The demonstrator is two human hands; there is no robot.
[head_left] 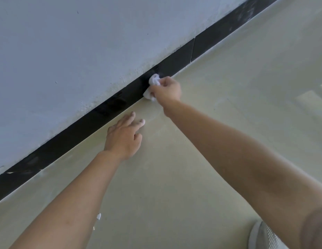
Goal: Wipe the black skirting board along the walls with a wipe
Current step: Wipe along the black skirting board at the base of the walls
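Two hands are seen, both bare-armed, and one wipe. The right hand is curled round the crumpled white wipe, which is pressed against the face of the skirting board. The left hand is held with its fingers straight and spread, palm down on the floor, just short of the board's lower edge and holding nothing.

One black strip of skirting board is seen, running slantwise from the lower left edge to the upper right corner. One upright joint is seen in it, to the right of the wipe. Its upper edge is met by the pale wall along a rough, speckled line; its lower edge is met by the floor along a thin light line. Grey smears are seen on the far upper right stretch.

Board is left on both sides of the wipe. A broad stretch of floor is seen between the arms and to the right of the right arm. One small white scrap is seen on the floor beside the left forearm.
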